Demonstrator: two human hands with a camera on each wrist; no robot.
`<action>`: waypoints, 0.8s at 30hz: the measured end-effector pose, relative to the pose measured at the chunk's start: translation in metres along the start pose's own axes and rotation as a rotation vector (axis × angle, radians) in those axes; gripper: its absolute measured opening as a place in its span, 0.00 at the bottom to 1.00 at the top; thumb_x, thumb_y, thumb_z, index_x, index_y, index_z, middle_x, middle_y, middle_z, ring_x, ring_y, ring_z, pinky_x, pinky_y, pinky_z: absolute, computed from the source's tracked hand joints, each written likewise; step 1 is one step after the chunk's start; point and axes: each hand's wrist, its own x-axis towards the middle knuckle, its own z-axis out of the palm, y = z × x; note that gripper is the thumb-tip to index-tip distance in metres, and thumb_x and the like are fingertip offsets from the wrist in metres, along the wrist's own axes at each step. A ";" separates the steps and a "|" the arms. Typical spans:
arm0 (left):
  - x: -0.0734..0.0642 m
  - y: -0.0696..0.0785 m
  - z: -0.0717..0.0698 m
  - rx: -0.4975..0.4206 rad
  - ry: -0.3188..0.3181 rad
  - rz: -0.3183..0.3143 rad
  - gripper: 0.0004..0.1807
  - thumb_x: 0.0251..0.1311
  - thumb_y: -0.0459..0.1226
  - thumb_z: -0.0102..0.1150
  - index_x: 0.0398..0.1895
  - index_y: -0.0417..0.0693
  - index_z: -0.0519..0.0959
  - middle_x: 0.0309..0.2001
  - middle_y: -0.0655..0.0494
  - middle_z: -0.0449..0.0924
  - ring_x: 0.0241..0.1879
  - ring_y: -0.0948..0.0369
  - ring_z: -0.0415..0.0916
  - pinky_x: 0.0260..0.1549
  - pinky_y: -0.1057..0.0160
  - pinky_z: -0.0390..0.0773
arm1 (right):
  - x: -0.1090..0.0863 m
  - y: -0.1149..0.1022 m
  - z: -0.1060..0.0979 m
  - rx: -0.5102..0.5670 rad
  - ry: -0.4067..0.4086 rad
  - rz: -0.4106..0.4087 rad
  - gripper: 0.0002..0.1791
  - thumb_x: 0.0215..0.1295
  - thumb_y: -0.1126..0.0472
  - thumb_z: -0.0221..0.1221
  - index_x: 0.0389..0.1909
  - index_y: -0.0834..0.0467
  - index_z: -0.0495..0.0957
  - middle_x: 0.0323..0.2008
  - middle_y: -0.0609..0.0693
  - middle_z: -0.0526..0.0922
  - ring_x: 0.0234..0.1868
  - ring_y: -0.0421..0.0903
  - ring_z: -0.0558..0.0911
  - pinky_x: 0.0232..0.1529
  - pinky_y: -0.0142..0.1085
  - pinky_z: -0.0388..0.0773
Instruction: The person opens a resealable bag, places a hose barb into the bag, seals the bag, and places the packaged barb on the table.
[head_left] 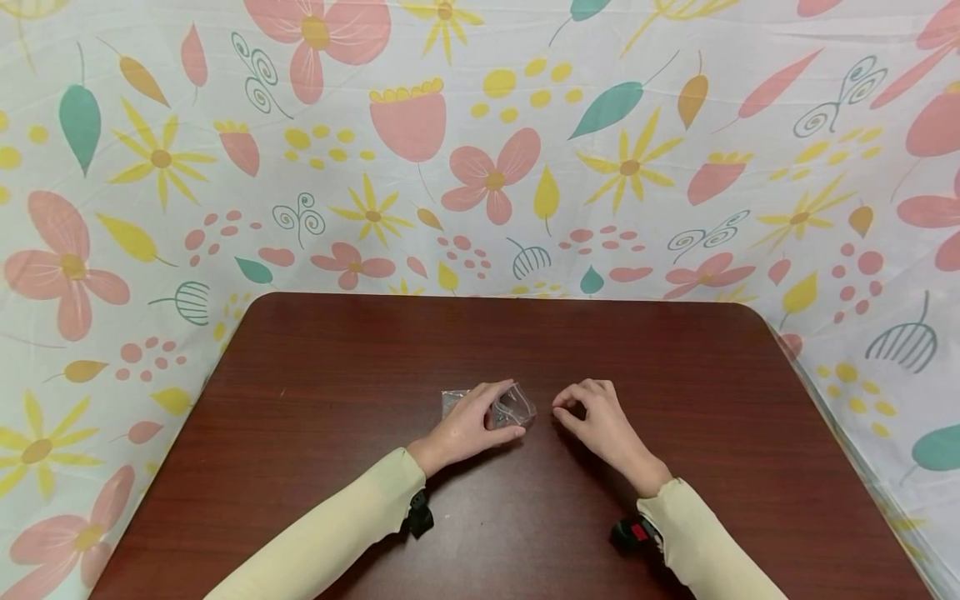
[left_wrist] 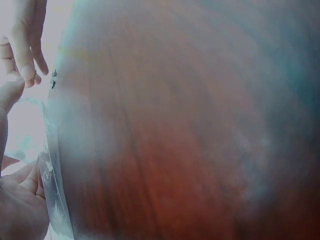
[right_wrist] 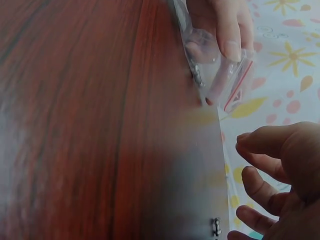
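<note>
My left hand (head_left: 468, 423) grips a small clear zip bag (head_left: 516, 406), thumb and fingers spread around its gaping mouth. A red zip line (right_wrist: 238, 86) shows on the bag in the right wrist view. Small shiny metal pieces (right_wrist: 197, 75) show through the plastic low in the bag. My right hand (head_left: 603, 421) is just right of the bag, apart from it, its fingers bent and thumb near the index finger. I see nothing held between them. Close by those fingers, a small metal piece (right_wrist: 216, 226) sits on the tabletop; the left wrist view shows a small metal piece (left_wrist: 54, 79) too.
Both hands are over a dark reddish-brown wooden table (head_left: 360, 350) with rounded far corners. A white cloth (head_left: 525, 100) printed with flowers and leaves hangs behind it and down its sides. Dark wrist cameras (head_left: 420, 512) sit at the sleeve cuffs.
</note>
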 end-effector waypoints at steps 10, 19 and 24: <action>0.001 -0.002 0.001 -0.002 0.001 0.000 0.45 0.64 0.55 0.71 0.79 0.48 0.65 0.60 0.50 0.75 0.33 0.67 0.73 0.35 0.66 0.76 | -0.005 0.010 -0.010 -0.008 0.050 -0.023 0.07 0.62 0.69 0.71 0.35 0.54 0.86 0.32 0.49 0.80 0.48 0.59 0.72 0.52 0.52 0.67; 0.000 0.000 0.000 0.001 -0.006 -0.006 0.44 0.65 0.54 0.70 0.79 0.49 0.65 0.60 0.51 0.75 0.33 0.67 0.74 0.36 0.66 0.76 | -0.005 0.020 -0.019 -0.012 0.041 0.009 0.07 0.63 0.69 0.71 0.37 0.56 0.86 0.33 0.49 0.81 0.46 0.56 0.73 0.53 0.52 0.65; 0.000 0.000 0.000 -0.007 -0.011 -0.010 0.44 0.65 0.54 0.70 0.79 0.49 0.65 0.61 0.50 0.75 0.33 0.67 0.73 0.36 0.66 0.76 | -0.006 0.025 -0.022 -0.025 0.064 -0.024 0.06 0.62 0.70 0.71 0.38 0.58 0.87 0.33 0.49 0.82 0.40 0.53 0.77 0.54 0.51 0.62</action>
